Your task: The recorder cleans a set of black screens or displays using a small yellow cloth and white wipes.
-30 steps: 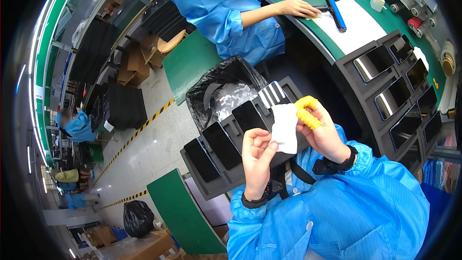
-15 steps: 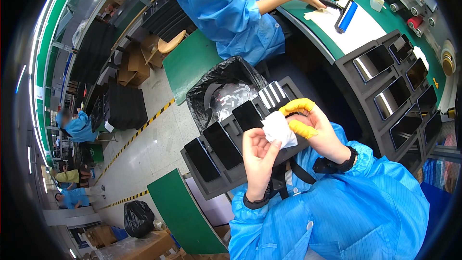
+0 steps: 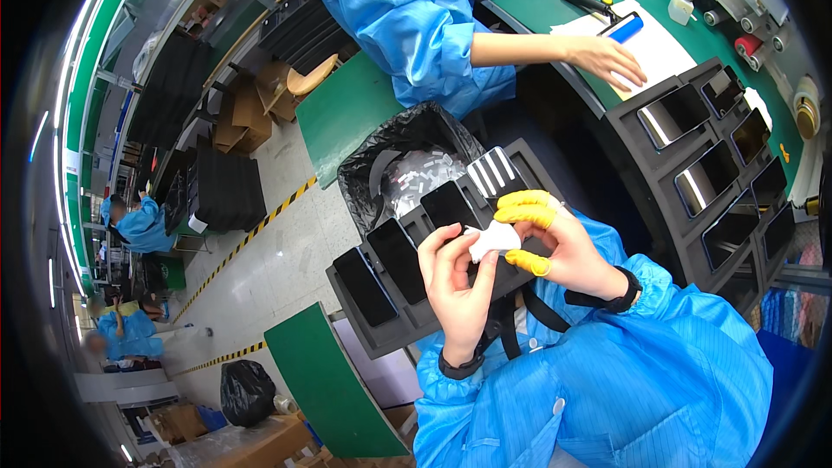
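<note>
A crumpled white cloth (image 3: 496, 240) is bunched between my two hands, above a dark grey tray. My left hand (image 3: 455, 282) pinches the cloth's left side between thumb and bent fingers. Yellow finger cots cover the thumb and some fingers of my right hand (image 3: 559, 238), which curls around the cloth's right side. Below lies the tray (image 3: 374, 342), holding black-screened phones (image 3: 364, 286) in its slots. A phone with white stripes (image 3: 496, 172) sits at the tray's far end. My hands hide part of the tray.
A black-lined bin (image 3: 351, 182) with scraps stands behind the tray. At right, another tray (image 3: 637, 143) holds several phones. A co-worker's hand (image 3: 607, 61) reaches over white sheets on the green bench (image 3: 542, 4), near a blue roller (image 3: 624, 28).
The cloth is bunched smaller, and my right hand's fingers have shifted left and closed around it. The co-worker's roller is now set down, and their hand has moved toward the right tray.
</note>
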Motion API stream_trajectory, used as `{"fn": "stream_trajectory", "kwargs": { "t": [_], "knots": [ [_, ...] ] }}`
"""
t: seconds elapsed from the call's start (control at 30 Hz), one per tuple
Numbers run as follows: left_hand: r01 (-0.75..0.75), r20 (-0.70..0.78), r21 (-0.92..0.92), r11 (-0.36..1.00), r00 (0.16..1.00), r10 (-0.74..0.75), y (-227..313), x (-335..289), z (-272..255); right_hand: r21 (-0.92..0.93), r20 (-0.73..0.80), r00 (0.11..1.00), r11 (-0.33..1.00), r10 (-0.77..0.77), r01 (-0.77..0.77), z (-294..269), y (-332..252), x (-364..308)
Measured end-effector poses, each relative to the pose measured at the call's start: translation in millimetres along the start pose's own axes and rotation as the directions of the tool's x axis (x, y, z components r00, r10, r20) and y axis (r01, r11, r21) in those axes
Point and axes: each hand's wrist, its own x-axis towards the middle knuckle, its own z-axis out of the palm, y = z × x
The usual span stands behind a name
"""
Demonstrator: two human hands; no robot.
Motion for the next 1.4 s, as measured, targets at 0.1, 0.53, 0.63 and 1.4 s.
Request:
{"fn": "stream_trajectory", "kwargs": {
  "t": [0.1,0.53,0.63,1.4],
  "knots": [
    [-0.094,0.044,0.362,0.927,0.996,0.084,2.0,-0.6,-6.5,-0.214,-0.003,1.000,0.976,0.029,-0.029,4.4,-6.5,4.4],
    [-0.176,0.053,0.436,0.882,0.984,0.170,-3.9,11.6,11.2,-0.390,0.280,0.960,0.910,-0.032,0.144,-81.0,-88.2,86.2],
    [-0.119,0.119,0.361,0.925,0.990,0.081,-11.1,7.7,28.9,-0.677,0.132,0.989,0.724,-0.063,0.136,-163.7,-120.5,103.2],
    [0.151,0.047,0.415,0.897,0.981,-0.187,-27.1,8.5,92.4,-0.821,-0.567,0.700,0.364,-0.434,-0.440,-631.1,61.6,159.5]
  ]
}}
